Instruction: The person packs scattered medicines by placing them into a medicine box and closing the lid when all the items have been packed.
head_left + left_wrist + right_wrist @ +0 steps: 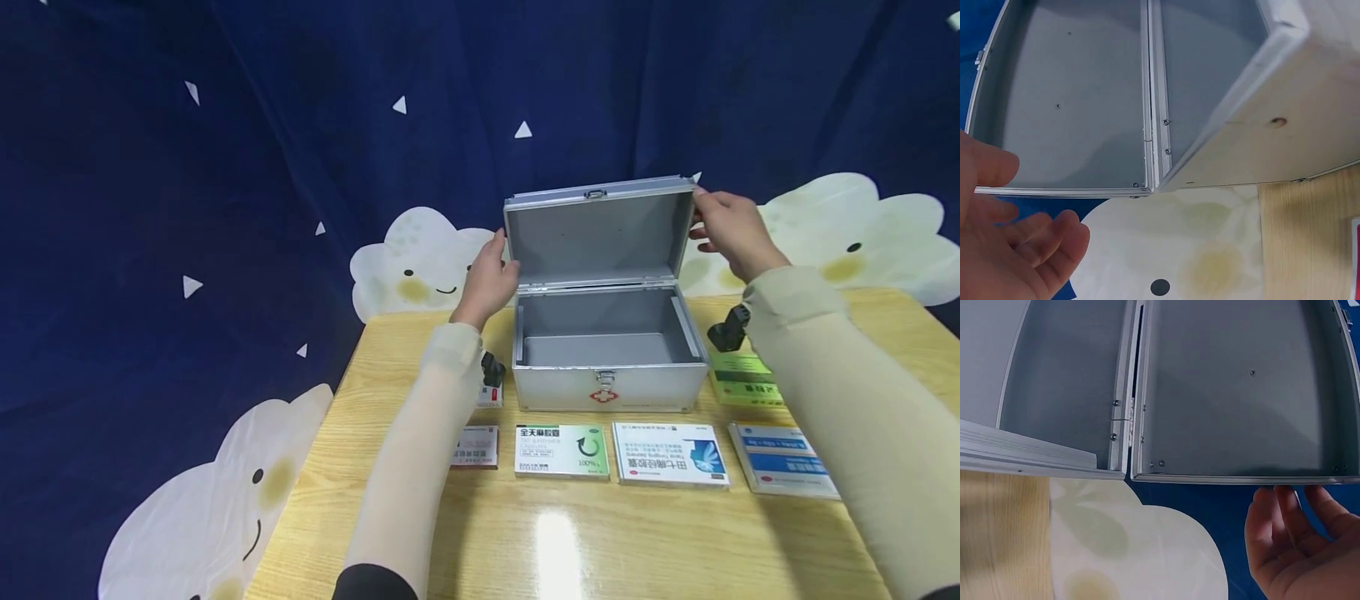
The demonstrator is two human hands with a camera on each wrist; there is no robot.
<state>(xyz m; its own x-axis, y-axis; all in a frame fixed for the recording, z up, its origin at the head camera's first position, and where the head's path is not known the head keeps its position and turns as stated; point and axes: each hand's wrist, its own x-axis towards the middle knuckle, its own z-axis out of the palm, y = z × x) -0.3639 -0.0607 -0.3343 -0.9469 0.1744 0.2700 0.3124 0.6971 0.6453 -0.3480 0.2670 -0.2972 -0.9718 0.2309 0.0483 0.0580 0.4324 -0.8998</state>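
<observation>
A silver metal first-aid box point(603, 387) with a red cross under its latch stands on the table, its lid point(600, 237) raised and its grey inside bare. My left hand point(487, 283) holds the lid's left edge, thumb on the inner side and the other fingers curled outside, as the left wrist view shows. At the lid's upper right corner, my right hand point(731, 229) grips the edge. In the right wrist view its fingertips point(1319, 494) meet the outside of the lid's rim; its thumb is hidden there.
Medicine boxes lie along the front: a maroon-edged one point(476, 446), a green-white one point(562, 451), a blue-white one point(667, 454) and a blue-striped one point(783, 460). A green box point(742, 379) lies right of the case. Behind the wooden table point(495, 542) hangs a dark blue curtain point(450, 100).
</observation>
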